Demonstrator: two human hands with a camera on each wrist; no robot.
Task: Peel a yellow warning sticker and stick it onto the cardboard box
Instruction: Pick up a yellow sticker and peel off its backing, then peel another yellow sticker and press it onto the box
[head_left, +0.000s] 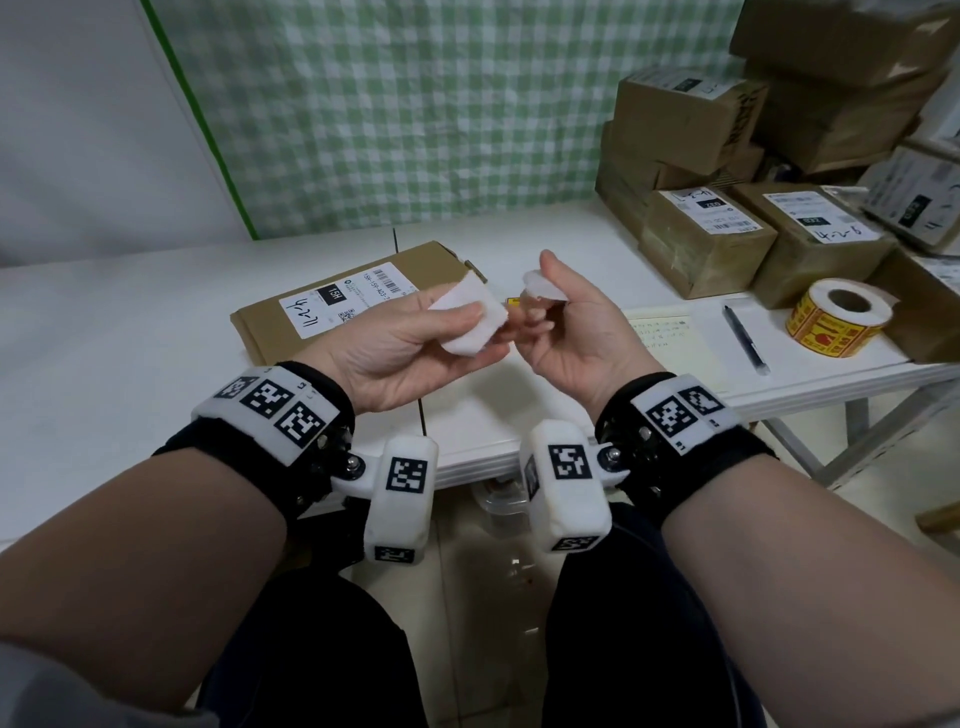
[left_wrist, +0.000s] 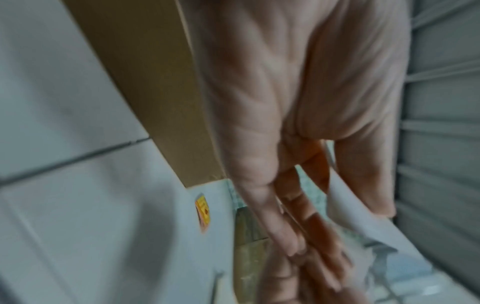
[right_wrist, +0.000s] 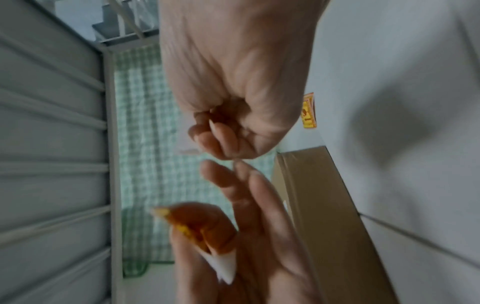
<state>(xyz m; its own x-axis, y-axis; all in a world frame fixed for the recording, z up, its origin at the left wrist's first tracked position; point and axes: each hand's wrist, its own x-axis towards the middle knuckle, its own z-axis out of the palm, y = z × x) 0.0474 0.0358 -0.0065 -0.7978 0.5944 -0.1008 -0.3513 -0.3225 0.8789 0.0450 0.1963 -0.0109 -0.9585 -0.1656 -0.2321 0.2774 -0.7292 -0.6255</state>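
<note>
Above the table's front edge, my left hand (head_left: 483, 325) pinches a white-backed sticker piece (head_left: 462, 327) between thumb and fingers. The right wrist view shows a yellow edge (right_wrist: 182, 227) on that piece. My right hand (head_left: 540, 291) is a little to its right, fingers curled, pinching a small white scrap (head_left: 543, 286); the two hands nearly touch. A flat cardboard box (head_left: 311, 332) with a white shipping label lies on the table behind my left hand. Another yellow warning sticker (head_left: 511, 301) lies on the table between my hands, near the box's corner.
A roll of yellow warning stickers (head_left: 839, 317) stands at the right on the white table (head_left: 130, 338). Beside it are a notepad with a black pen (head_left: 745, 340). Stacked cardboard parcels (head_left: 701, 228) fill the back right. A green checked curtain hangs behind.
</note>
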